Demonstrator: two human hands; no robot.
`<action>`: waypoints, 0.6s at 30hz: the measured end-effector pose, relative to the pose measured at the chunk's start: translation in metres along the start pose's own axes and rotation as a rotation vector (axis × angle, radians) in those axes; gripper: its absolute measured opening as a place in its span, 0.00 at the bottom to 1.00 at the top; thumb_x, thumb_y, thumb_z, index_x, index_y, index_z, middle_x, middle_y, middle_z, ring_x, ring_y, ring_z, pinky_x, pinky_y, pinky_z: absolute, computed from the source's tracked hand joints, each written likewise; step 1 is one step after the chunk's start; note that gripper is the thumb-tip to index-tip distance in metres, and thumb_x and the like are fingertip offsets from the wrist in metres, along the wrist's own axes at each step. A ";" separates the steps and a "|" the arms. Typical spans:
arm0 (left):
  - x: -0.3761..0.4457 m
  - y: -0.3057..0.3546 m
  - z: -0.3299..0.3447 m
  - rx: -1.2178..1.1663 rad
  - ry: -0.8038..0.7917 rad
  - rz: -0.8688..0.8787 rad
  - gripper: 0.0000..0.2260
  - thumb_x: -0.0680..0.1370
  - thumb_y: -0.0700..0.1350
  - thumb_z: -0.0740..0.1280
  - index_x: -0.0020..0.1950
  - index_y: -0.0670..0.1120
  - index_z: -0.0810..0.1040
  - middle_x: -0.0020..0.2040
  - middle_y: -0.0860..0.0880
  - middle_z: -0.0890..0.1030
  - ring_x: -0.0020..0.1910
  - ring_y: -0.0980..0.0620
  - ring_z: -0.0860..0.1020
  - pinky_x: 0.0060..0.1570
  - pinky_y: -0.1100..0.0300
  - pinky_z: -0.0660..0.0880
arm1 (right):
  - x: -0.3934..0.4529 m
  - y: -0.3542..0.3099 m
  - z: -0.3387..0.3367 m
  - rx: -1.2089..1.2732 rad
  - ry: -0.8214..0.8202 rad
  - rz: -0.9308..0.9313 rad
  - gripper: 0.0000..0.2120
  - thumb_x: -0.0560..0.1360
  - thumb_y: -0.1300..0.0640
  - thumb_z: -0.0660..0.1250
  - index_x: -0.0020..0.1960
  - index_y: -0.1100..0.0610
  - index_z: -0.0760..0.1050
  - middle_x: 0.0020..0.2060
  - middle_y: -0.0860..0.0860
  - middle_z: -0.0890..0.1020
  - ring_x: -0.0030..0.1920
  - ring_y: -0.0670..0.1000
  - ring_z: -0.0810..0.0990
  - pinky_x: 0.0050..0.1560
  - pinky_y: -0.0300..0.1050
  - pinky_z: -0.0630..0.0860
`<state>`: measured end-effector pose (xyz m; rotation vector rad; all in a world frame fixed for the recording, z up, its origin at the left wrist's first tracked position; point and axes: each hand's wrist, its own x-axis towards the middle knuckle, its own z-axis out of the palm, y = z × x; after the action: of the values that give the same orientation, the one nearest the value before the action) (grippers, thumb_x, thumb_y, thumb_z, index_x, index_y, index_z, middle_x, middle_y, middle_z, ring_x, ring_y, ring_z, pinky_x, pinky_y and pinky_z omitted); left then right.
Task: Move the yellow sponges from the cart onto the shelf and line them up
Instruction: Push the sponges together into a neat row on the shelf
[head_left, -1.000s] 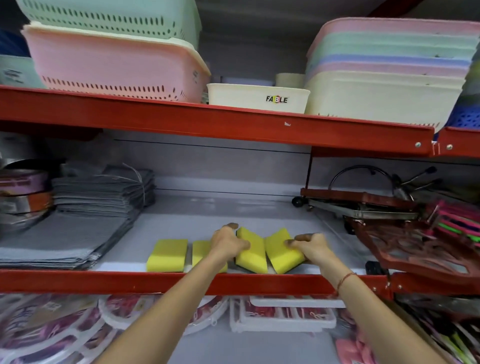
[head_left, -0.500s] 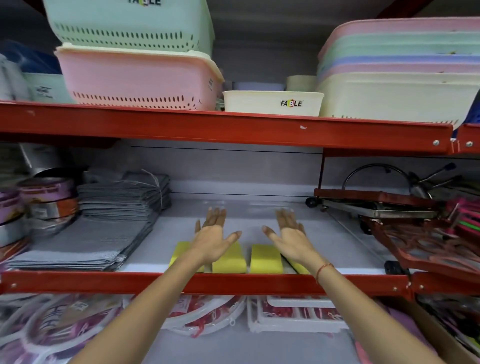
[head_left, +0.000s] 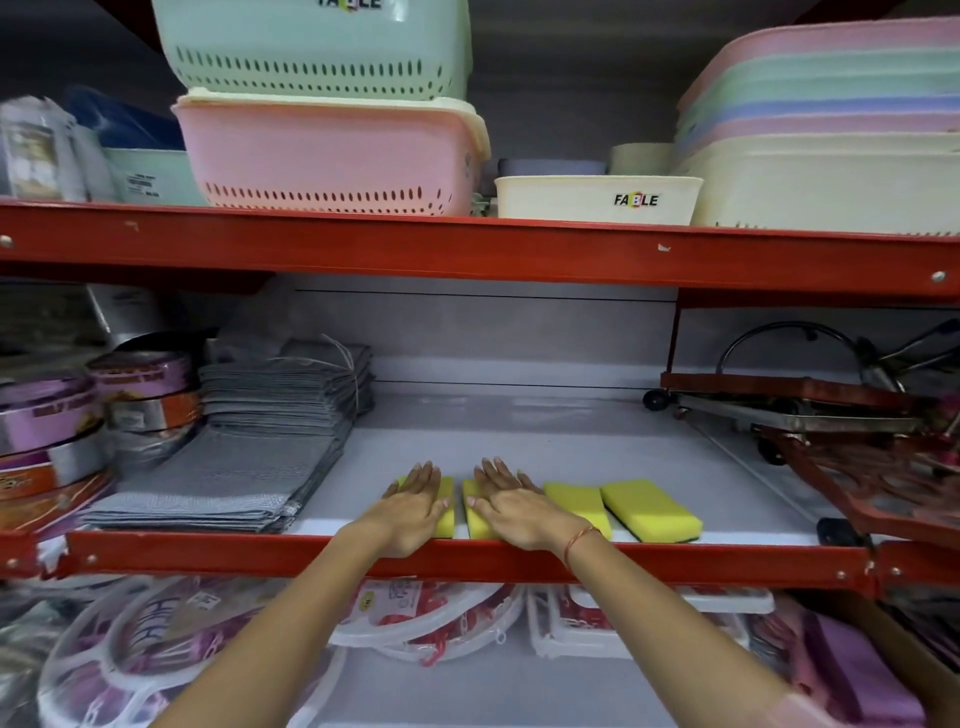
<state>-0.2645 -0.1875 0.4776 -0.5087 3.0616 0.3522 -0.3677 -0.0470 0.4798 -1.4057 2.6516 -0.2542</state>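
Note:
Several yellow sponges lie flat in a row near the front of the white middle shelf. My left hand rests palm down on the leftmost sponge, fingers spread. My right hand lies flat on the second sponge. To the right, a third sponge and a fourth sponge with a dark green underside lie uncovered; the fourth sits slightly askew. Neither hand grips anything. The cart is out of view.
Stacked grey cloths and tins fill the shelf's left. Red metal racks with wheels crowd the right. Red shelf beams run in front and above, with plastic baskets on top. Packaged goods lie below.
Both hands let go of two tilted sponges, lifted open above the row, then shifted left and came down flat on the two left sponges. All sponges now lie flat.

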 end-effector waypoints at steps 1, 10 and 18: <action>0.001 0.001 0.000 0.005 -0.014 -0.003 0.27 0.83 0.52 0.43 0.78 0.42 0.42 0.80 0.45 0.41 0.79 0.51 0.41 0.78 0.53 0.42 | -0.001 -0.001 0.000 0.011 -0.012 0.016 0.29 0.81 0.45 0.43 0.77 0.58 0.44 0.78 0.52 0.44 0.78 0.48 0.40 0.77 0.48 0.40; -0.003 0.015 -0.001 0.023 -0.067 0.026 0.26 0.83 0.52 0.44 0.78 0.40 0.47 0.80 0.43 0.46 0.79 0.49 0.44 0.78 0.54 0.44 | -0.010 -0.006 0.005 0.003 0.006 0.075 0.29 0.81 0.45 0.43 0.77 0.60 0.47 0.78 0.56 0.48 0.78 0.52 0.45 0.78 0.50 0.45; -0.010 0.021 0.008 0.000 -0.028 0.024 0.26 0.83 0.52 0.44 0.78 0.41 0.47 0.80 0.43 0.46 0.79 0.49 0.44 0.79 0.54 0.44 | -0.016 -0.010 0.005 0.011 0.016 0.095 0.28 0.82 0.47 0.43 0.77 0.61 0.48 0.78 0.56 0.49 0.78 0.52 0.46 0.77 0.51 0.45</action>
<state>-0.2623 -0.1634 0.4749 -0.4632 3.0431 0.3575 -0.3501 -0.0395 0.4772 -1.2758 2.7167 -0.2701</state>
